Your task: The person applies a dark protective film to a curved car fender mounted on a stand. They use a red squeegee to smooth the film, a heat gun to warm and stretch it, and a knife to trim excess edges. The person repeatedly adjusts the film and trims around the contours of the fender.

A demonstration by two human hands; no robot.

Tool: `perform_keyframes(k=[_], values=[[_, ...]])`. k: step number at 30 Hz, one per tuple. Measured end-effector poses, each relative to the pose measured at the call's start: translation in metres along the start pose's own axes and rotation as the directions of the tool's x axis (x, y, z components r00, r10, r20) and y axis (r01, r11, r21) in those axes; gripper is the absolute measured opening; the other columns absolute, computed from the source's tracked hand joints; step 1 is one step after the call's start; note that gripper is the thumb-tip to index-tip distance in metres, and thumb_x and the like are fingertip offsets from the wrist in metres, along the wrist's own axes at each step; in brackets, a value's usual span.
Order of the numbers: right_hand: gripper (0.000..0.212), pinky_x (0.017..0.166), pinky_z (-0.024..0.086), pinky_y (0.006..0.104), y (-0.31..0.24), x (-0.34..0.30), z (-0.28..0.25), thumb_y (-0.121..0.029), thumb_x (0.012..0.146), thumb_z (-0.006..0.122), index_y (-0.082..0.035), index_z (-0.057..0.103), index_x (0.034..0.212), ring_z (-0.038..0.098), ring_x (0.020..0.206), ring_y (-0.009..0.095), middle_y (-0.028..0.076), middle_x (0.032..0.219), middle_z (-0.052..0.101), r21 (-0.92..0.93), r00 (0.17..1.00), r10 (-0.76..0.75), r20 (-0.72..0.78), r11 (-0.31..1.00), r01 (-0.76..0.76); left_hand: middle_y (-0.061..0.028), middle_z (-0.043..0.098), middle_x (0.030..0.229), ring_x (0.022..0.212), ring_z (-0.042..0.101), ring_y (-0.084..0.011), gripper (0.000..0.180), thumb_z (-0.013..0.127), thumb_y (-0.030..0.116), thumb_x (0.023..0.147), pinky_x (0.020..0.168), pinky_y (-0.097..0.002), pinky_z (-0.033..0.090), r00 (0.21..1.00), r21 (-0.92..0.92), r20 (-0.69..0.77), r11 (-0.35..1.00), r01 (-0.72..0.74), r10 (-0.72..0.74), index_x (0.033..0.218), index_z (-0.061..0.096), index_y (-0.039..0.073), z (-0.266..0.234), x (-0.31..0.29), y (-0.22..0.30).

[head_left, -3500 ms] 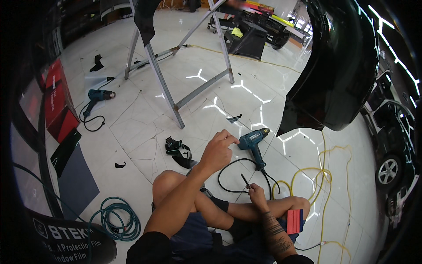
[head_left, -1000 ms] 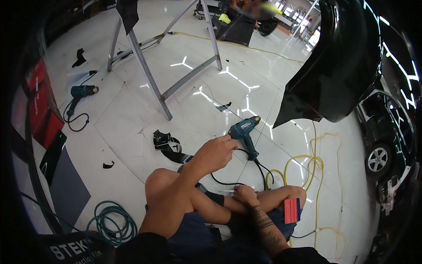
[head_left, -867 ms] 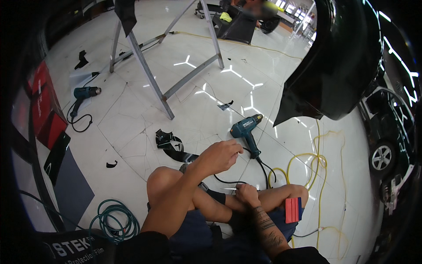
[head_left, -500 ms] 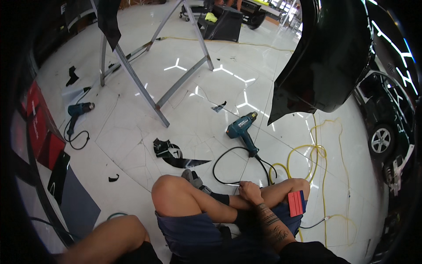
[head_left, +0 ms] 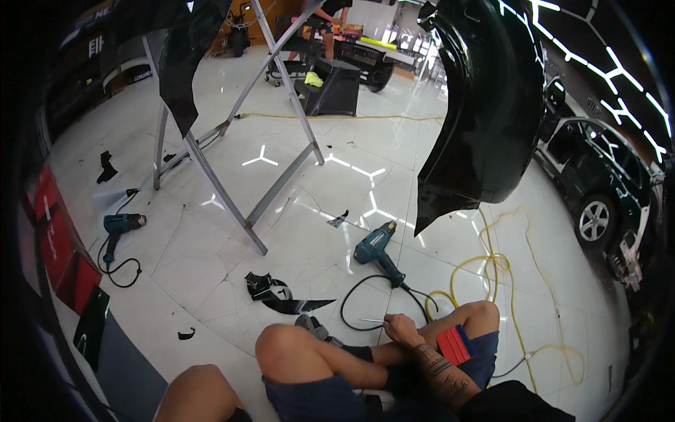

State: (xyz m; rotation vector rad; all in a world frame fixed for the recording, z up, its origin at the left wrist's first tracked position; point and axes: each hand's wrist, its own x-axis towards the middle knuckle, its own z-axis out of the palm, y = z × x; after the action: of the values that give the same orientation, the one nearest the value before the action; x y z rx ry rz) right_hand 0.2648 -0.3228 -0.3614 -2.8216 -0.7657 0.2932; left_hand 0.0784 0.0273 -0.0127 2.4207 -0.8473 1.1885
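Observation:
Near my right knee, my right hand [head_left: 401, 330] is closed around a thin silver pen-like tool [head_left: 373, 321], its tip pointing left. On my right thigh, beside that forearm, lies a red squeegee [head_left: 453, 345] with a dark blue edge. Of my left arm only the bent elbow [head_left: 200, 394] shows at the lower edge; the hand is out of the picture. In front of my crossed legs, a teal heat gun [head_left: 373, 244] rests on the floor, its black cord curling toward my right hand. Cut black film scraps [head_left: 281, 292] lie by my foot.
A glossy dark car fender [head_left: 492, 112] hangs at upper right. A metal stand [head_left: 218, 190] holds another dark panel [head_left: 179, 81]. A second heat gun [head_left: 121, 225] and red boxes [head_left: 60, 246] are left. Yellow cord [head_left: 485, 260] loops right, toward a car [head_left: 605, 190]. Another person [head_left: 329, 28] is far back.
The view has tilted up, so the floor things sit lower and more of the back of the room shows. My right hand keeps its hold on the silver tool.

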Motion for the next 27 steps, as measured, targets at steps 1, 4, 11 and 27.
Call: perform_keyframes(k=[1,4,11,27], values=[[0.023,0.071,0.051,0.0499,-0.001,0.0,-0.01,-0.025,0.085,0.053,-0.006,0.065,0.09,0.064,0.08,0.041,0.02,0.083,0.066,0.064,1.0,0.014,0.002,0.998,-0.014,-0.0105,0.062,0.084,0.081,0.06,-0.0193,0.019,0.053,0.017,0.093,0.07,-0.0316,0.048,1.0,-0.016,-0.008,1.0,-0.006,0.006,0.101,0.06,0.001,0.002,0.0,-0.003],[0.02,0.072,0.05,0.0477,-0.027,0.0,-0.054,-0.019,0.084,0.053,-0.005,0.064,0.089,0.062,0.082,0.041,0.021,0.084,0.065,0.284,0.996,-0.073,-0.046,0.955,0.083,-0.01,0.061,0.084,0.08,0.059,-0.0187,0.019,0.052,0.017,0.094,0.069,-0.0313,0.048,1.0,0.007,-0.013,1.0,0.001,-0.001,0.101,0.06,0.001,-0.001,0.001,-0.01],[0.019,0.07,0.05,0.0511,0.031,0.003,-0.084,-0.024,0.081,0.054,-0.008,0.065,0.082,0.063,0.076,0.04,0.02,0.076,0.064,0.009,0.996,0.036,-0.079,0.999,-0.035,-0.0091,0.06,0.082,0.078,0.058,-0.0172,0.019,0.051,0.017,0.095,0.068,-0.0305,0.047,0.996,0.074,-0.036,0.993,0.087,-0.084,0.1,0.059,0.001,-0.026,-0.014,-0.029],[0.015,0.068,0.045,0.0441,0.262,-0.284,-0.035,-0.009,0.087,0.048,0.0,0.059,0.082,0.057,0.074,0.036,0.019,0.076,0.057,0.569,0.183,0.65,-0.738,0.744,-0.35,-0.0068,0.056,0.079,0.073,0.054,-0.0139,0.019,0.047,0.018,0.098,0.066,-0.0286,0.045,0.996,-0.004,0.057,0.997,-0.072,0.072,0.099,0.057,0.001,0.138,0.135,0.021]])
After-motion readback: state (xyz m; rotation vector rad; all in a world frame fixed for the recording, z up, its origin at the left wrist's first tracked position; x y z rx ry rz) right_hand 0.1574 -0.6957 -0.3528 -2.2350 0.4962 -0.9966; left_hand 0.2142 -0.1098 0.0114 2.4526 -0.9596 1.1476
